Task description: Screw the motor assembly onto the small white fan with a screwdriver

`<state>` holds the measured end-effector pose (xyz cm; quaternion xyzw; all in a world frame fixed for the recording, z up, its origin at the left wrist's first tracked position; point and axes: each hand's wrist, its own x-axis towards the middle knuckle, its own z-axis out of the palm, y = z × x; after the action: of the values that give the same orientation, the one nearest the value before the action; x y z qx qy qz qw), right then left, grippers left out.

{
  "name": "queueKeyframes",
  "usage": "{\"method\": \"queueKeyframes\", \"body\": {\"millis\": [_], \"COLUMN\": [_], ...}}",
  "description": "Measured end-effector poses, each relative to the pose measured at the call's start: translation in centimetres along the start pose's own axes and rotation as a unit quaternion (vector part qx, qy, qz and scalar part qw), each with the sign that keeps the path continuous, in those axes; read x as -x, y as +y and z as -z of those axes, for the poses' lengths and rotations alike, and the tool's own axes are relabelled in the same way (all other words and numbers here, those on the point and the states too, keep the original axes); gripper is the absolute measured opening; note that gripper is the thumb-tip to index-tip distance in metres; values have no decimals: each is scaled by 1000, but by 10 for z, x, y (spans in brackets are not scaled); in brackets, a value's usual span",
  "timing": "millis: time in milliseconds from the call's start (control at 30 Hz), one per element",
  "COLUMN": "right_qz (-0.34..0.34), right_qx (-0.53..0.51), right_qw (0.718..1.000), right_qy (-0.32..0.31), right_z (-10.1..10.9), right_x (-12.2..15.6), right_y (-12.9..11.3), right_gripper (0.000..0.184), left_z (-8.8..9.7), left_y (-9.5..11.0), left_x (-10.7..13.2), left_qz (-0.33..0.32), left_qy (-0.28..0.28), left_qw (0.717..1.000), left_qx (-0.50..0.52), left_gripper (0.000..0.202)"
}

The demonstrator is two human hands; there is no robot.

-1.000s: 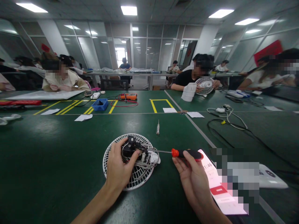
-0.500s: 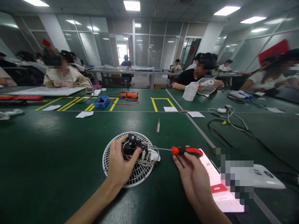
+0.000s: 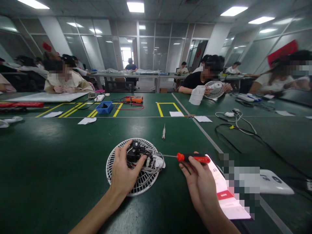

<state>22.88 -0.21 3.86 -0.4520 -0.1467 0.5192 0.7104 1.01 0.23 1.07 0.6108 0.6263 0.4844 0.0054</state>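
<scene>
My left hand (image 3: 125, 169) grips a black fan motor assembly (image 3: 133, 152), thumb on its near right side and fingers over its left. The assembly rests on a round white fan grille (image 3: 110, 172) lying on the table. Grey wires (image 3: 148, 169) and a white plastic part (image 3: 159, 162) sit at its right. In my right hand (image 3: 202, 182) is a red and black screwdriver (image 3: 192, 158), held level. Its shaft points left, with the tip at the assembly; the exact contact point is too small to make out. A small clear-handled screwdriver (image 3: 163, 132) lies beyond the grille.
A lit phone (image 3: 225, 195) lies beside my right wrist, and a white device (image 3: 275, 182) is further right. Cables (image 3: 240, 130) run across the right side. Toward the back stand a blue bin (image 3: 104, 107) and an orange multimeter (image 3: 134, 99). A co-worker across the table holds another fan grille (image 3: 214, 89).
Both hands keep their holds, and the screwdriver stays at the motor assembly. The whole view has shifted slightly; little else differs.
</scene>
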Motion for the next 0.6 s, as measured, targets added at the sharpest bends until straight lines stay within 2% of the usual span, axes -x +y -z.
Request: {"method": "queueKeyframes", "body": {"millis": [133, 267, 333, 500, 600], "right_qz": [9, 19, 23, 21, 7], "right_qx": [27, 5, -3, 26, 30], "right_qw": [1000, 1000, 1000, 999, 999], "right_qy": [11, 5, -5, 16, 20], "right_z": [2, 3, 3, 1, 1], "right_x": [1, 2, 1, 0, 1], "right_y": [1, 0, -1, -2, -3], "right_gripper": [62, 46, 43, 62, 59], "left_z": [-1, -2, -2, -2, -2], "left_y": [0, 0, 0, -1, -2], "left_x": [0, 0, 0, 2, 2], "left_qz": [-3, -3, 2, 9, 14], "left_qy": [-1, 7, 7, -4, -13], "left_qw": [1000, 1000, 1000, 1000, 1000], "left_qx": [2, 5, 5, 7, 11], "left_gripper": [65, 64, 63, 62, 62]}}
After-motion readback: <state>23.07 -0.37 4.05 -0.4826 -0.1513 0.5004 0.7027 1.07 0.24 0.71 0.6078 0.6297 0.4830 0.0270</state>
